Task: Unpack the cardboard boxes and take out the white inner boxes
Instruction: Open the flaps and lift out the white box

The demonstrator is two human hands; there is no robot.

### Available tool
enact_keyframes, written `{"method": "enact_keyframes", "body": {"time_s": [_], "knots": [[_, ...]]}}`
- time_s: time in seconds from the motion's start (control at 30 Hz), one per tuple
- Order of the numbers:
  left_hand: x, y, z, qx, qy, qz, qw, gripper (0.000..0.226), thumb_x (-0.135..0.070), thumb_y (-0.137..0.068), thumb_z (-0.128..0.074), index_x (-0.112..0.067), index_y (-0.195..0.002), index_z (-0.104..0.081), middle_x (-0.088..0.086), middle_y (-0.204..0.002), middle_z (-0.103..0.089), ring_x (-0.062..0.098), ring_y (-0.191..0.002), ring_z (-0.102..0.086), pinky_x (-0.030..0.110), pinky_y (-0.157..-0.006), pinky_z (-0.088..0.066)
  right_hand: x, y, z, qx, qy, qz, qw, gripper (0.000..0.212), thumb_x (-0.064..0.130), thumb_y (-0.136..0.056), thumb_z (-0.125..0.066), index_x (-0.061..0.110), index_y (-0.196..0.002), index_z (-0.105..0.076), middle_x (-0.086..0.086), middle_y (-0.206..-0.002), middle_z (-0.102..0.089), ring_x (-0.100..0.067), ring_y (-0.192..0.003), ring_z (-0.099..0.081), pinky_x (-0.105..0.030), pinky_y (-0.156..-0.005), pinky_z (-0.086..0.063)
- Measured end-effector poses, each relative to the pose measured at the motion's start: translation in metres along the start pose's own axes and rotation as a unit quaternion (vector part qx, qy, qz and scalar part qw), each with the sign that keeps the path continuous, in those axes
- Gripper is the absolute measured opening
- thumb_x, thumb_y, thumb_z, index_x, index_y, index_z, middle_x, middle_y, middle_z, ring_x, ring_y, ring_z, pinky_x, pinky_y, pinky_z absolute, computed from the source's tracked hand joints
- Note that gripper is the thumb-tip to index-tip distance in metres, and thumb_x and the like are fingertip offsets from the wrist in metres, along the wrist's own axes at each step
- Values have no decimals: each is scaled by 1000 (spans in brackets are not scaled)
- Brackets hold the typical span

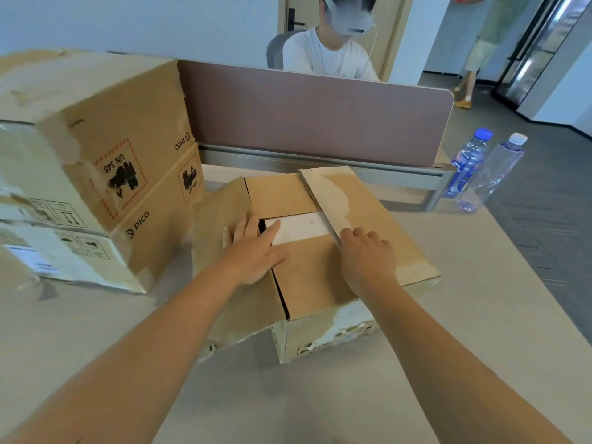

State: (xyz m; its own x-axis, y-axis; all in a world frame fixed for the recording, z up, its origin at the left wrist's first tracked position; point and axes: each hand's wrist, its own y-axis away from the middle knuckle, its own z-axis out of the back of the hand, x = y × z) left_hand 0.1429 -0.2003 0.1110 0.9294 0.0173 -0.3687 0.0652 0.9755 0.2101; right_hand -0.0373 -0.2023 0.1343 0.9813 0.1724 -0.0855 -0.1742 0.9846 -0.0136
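Beige desk (pixel 480 315) bears scuffed cardboard box (pixel 320 277), white inner box (pixel 301 227) showing, both hands spread flat.

- The white inner box (pixel 299 226) shows only as a strip between the flaps of the cardboard box (pixel 323 277); the left hand (pixel 256 251) covers its near-left corner, and the small mark on its top is too small to read.
- Left of the hands, the stacked cardboard boxes (pixel 96 174) run off the picture's left edge; their white label is blurred.
- Beyond the hands, the seated person (pixel 326 56) is hidden below the chest by the divider panel (pixel 314 113), the face blurred.
- Far right of the hands, the standing person (pixel 477 52) is cut off by the top edge.
- The print on the water bottle (pixel 467 161) is unreadable.
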Motion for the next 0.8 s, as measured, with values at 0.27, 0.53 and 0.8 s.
{"method": "enact_keyframes", "body": {"time_s": [0.27,0.53,0.8], "knots": [[-51,31,0,83,-71,-60,992,108,-72,-70,-58,-29,-149,3,1,-157,16,22,-144,16,51,-117,1,-9,6,32,-1,12,22,1000,32,9,-96,-37,11,-128,-39,-8,-121,-52,-29,-110,-56,-33,-80,-44],[-69,43,-5,51,-139,-47,988,107,-58,-71,-69,-15,-148,-8,6,-156,-13,23,-143,-14,46,-115,-18,-53,12,51,-23,187,3,982,35,18,-98,-36,9,-129,-48,-17,-154,-9,-37,-141,-10,-55,-114,-8],[-55,33,-23,-53,-161,-38,985,74,-20,-87,-64,-18,-146,-20,3,-150,-28,21,-138,-25,40,-112,-27,-76,19,27,-1,255,-20,967,58,38,-99,-18,9,-148,-12,-17,-155,11,-37,-141,19,-55,-110,15]]}}
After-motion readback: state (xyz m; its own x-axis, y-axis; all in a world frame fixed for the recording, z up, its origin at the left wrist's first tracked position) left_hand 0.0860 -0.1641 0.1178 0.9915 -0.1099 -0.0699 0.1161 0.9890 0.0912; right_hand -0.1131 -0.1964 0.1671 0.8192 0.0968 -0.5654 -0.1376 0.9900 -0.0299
